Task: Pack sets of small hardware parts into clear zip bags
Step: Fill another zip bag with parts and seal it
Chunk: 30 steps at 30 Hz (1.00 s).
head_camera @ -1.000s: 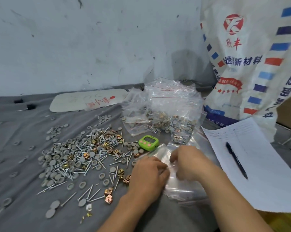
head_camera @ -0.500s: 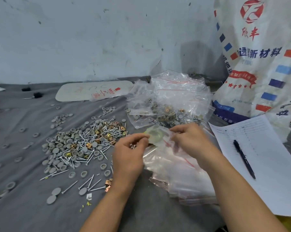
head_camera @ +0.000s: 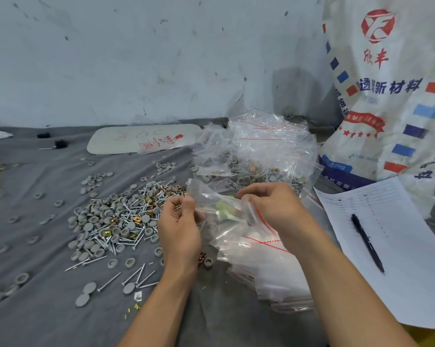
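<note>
I hold a clear zip bag (head_camera: 219, 209) with a red seal line above the table, between both hands. My left hand (head_camera: 180, 226) pinches its left edge with thumb and fingers. My right hand (head_camera: 271, 206) grips its right edge with curled fingers. A pile of screws, grey caps and brass clips (head_camera: 118, 219) lies on the grey cloth left of my hands. Under my hands sits a stack of empty zip bags (head_camera: 269, 271). Filled bags (head_camera: 256, 156) are heaped behind. A green object shows blurred through the held bag.
A paper sheet (head_camera: 399, 246) with a black pen (head_camera: 367, 242) lies at the right. A large printed sack (head_camera: 391, 83) stands at the back right. A flat white pack (head_camera: 141, 139) lies near the wall. Loose caps (head_camera: 21, 276) are scattered at the left.
Both hands have lifted a bag from the stack and raised it above the table. They now hold it stretched between them, and the view has shifted slightly.
</note>
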### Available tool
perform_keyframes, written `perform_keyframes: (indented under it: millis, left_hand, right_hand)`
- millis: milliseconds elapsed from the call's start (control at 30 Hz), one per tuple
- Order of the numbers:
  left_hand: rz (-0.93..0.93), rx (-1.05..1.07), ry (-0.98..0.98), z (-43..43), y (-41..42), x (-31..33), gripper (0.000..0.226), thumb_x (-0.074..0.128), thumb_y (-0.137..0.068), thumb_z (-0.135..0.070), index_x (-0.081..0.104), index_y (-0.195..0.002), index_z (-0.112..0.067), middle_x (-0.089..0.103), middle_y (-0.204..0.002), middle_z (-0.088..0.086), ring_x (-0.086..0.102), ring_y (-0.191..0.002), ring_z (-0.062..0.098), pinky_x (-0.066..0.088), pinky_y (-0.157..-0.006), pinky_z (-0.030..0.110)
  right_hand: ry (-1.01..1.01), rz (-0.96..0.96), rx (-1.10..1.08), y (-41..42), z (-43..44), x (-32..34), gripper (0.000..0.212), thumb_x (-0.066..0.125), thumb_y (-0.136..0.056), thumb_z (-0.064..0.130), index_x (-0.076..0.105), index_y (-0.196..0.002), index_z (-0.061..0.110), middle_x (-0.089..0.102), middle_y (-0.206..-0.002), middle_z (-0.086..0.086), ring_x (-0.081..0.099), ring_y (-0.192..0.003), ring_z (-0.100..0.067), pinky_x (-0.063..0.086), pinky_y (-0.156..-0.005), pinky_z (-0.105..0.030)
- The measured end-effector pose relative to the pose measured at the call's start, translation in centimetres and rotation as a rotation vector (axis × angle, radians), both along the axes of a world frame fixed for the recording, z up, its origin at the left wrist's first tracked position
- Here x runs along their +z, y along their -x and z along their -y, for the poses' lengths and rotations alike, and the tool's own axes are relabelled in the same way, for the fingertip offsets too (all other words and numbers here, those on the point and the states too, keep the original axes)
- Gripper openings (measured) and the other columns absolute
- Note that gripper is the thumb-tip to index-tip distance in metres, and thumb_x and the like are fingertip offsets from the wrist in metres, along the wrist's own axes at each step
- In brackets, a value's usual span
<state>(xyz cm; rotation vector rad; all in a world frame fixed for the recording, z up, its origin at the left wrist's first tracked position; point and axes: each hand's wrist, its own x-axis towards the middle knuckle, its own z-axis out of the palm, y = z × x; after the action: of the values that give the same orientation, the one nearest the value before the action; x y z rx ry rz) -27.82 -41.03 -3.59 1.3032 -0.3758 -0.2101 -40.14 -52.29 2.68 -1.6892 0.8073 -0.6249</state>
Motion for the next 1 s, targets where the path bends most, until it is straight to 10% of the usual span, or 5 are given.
perform_keyframes:
  millis: [233, 367, 567, 767, 1000]
  left_hand:
    - [-0.182, -0.013, 0.104, -1.3, -1.8, 1.1, 0.010, 0.070, -0.096, -0.012, 0.069, -0.087, -0.014, 0.061, -0.061, -0.004, 0.050, -0.050, 0.008, 0.045, -0.048, 0.024]
    - [-0.213, 0.234, -0.009, -3.8, -4.5, 1.3, 0.004, 0.075, -0.094, -0.025, 0.076, -0.092, -0.022, 0.068, -0.060, -0.004, 0.055, -0.046, 0.010, 0.044, -0.045, 0.024]
    - [-0.140, 0.468, -0.170, -7.9, -6.2, 1.9, 0.011, 0.073, -0.089, -0.025, 0.070, -0.079, -0.022, 0.059, -0.044, -0.010, 0.054, -0.038, 0.001, 0.036, -0.036, 0.018]
    - [0.435, 0.579, -0.666, -12.1, -6.2, 1.5, 0.045, 0.074, -0.084, -0.039, 0.056, -0.124, -0.031, 0.057, -0.125, -0.010, 0.049, -0.120, 0.017, 0.039, -0.101, 0.039]
    - [0.346, 0.164, -0.583, -11.3, -4.1, 4.1, 0.031, 0.061, -0.095, -0.050, 0.078, -0.075, -0.035, 0.067, -0.058, -0.011, 0.060, -0.057, 0.003, 0.046, -0.058, 0.031]
  right_hand:
    - [-0.570, 0.209, 0.151, -2.1, -2.1, 0.6, 0.004, 0.079, -0.081, 0.008, 0.082, -0.077, 0.007, 0.071, -0.085, -0.017, 0.070, -0.068, -0.026, 0.057, -0.059, -0.035]
    - [-0.797, 0.209, 0.152, -3.4, -2.3, 0.5, 0.062, 0.051, -0.097, 0.062, 0.073, -0.114, 0.007, 0.075, -0.107, -0.017, 0.068, -0.097, -0.035, 0.060, -0.085, -0.051]
    - [-0.397, -0.090, 0.253, -5.3, -4.1, -0.1, 0.015, 0.059, -0.102, 0.009, 0.071, -0.109, 0.003, 0.079, -0.086, -0.012, 0.076, -0.072, -0.021, 0.062, -0.067, -0.037]
    - [-0.130, -0.102, 0.248, -7.8, -6.7, -0.7, 0.017, 0.072, -0.094, 0.016, 0.078, -0.080, 0.008, 0.078, -0.076, -0.008, 0.073, -0.067, -0.019, 0.060, -0.068, -0.043]
    - [0.413, -0.095, 0.148, -10.5, -11.3, -0.7, 0.021, 0.088, -0.069, 0.033, 0.071, -0.057, 0.030, 0.064, -0.050, 0.009, 0.052, -0.044, 0.002, 0.034, -0.044, -0.013]
